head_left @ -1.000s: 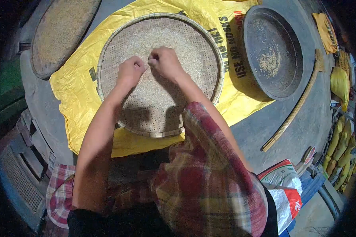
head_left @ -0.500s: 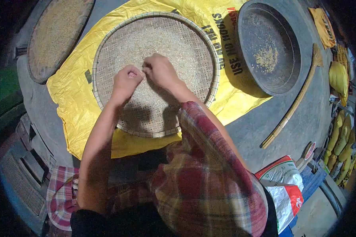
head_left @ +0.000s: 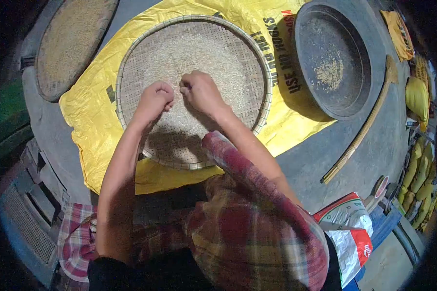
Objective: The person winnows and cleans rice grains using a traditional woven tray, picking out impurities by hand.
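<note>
A round woven tray [head_left: 250,53] with a thin layer of pale grains [head_left: 192,51] rests on a yellow sack [head_left: 99,145]. Over its middle are both hands, a small gap apart. My left hand [head_left: 155,100] is closed, fingers curled in, and whatever it may hold is too small to make out. Just to its right, my right hand [head_left: 200,93] has thumb and fingers pressed together above the grains, their tips partly in shadow. Any grain between them cannot be seen.
At the right is a dark basin [head_left: 344,99] with scattered grains, and beyond it a straw broom [head_left: 359,138]. A second round tray of grain [head_left: 70,41] stands at the upper left. Plastic packaging [head_left: 347,247] lies at the lower right.
My hands have moved slightly apart, the right one a little to the right. The right sleeve has slid back from the forearm. The whole view has shifted slightly.
</note>
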Tool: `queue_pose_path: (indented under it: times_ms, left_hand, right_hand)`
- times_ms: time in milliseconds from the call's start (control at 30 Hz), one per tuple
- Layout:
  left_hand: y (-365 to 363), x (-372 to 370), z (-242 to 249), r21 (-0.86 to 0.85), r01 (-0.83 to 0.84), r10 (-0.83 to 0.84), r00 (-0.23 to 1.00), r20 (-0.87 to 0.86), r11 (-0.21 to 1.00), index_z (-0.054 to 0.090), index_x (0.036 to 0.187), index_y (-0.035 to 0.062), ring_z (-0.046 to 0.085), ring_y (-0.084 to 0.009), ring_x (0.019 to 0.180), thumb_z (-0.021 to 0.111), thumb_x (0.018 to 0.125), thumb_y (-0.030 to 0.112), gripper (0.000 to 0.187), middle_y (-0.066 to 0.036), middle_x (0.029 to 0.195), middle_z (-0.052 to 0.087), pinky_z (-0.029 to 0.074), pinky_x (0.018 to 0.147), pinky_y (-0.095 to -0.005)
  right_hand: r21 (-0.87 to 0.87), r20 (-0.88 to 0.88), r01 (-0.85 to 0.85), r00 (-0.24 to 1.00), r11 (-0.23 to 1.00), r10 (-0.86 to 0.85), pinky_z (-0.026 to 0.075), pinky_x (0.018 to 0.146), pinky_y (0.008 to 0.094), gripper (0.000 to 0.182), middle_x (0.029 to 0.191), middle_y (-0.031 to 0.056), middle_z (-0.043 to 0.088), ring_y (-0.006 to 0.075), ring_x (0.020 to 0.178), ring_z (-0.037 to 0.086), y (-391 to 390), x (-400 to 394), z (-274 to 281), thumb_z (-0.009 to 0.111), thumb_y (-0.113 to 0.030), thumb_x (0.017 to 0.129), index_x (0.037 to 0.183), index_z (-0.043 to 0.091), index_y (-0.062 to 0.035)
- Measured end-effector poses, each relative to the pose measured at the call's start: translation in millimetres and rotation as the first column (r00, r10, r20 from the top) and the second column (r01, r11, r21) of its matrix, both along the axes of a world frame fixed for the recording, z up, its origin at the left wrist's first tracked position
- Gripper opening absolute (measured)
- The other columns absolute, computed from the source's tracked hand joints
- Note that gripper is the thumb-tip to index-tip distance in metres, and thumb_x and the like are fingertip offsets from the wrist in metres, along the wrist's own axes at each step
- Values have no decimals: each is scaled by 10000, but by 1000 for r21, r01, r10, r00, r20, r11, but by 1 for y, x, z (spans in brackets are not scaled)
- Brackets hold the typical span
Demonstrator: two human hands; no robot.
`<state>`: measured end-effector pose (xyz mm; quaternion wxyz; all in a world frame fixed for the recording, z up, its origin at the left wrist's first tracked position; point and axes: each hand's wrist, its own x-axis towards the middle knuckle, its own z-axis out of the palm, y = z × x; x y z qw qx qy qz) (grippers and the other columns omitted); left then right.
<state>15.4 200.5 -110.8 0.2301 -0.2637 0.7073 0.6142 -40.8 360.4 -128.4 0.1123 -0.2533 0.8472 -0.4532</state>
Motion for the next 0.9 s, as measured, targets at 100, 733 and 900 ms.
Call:
queue_pose_path:
  times_ms: [100, 733, 900]
  left_hand:
    - [-11, 13, -3, 41, -171, 171, 985, 10, 984, 590, 873, 26, 537, -86, 641, 629, 751, 96, 146, -44, 699, 591, 433, 588, -211]
    - [-9, -24, -6, -672, 30, -209, 960, -186, 740, 629, 799, 12, 624, -232, 705, 664, 723, 160, 170, -136, 752, 643, 489, 660, -331]
    - [-22, -8, 3, 178, -306, 314, 949, -15, 935, 515, 881, -4, 518, -158, 576, 545, 783, -3, 103, -96, 672, 542, 411, 519, -246]
  right_hand:
    - [-68, 189, 32, 982, 997, -18, 460, 703, 432, 122, 775, 205, 578, 378, 787, 565, 3, -11, 7, 620, -121, 706, 744, 590, -8]
    - [89, 49, -152, 988, 984, 148, 465, 731, 439, 106, 871, 188, 560, 378, 801, 567, -14, 3, 0, 598, -97, 735, 816, 622, -34]
    - [-122, 275, 46, 961, 992, -11, 473, 706, 401, 96, 753, 203, 608, 362, 728, 598, -1, -23, 7, 560, -86, 731, 785, 580, -9]
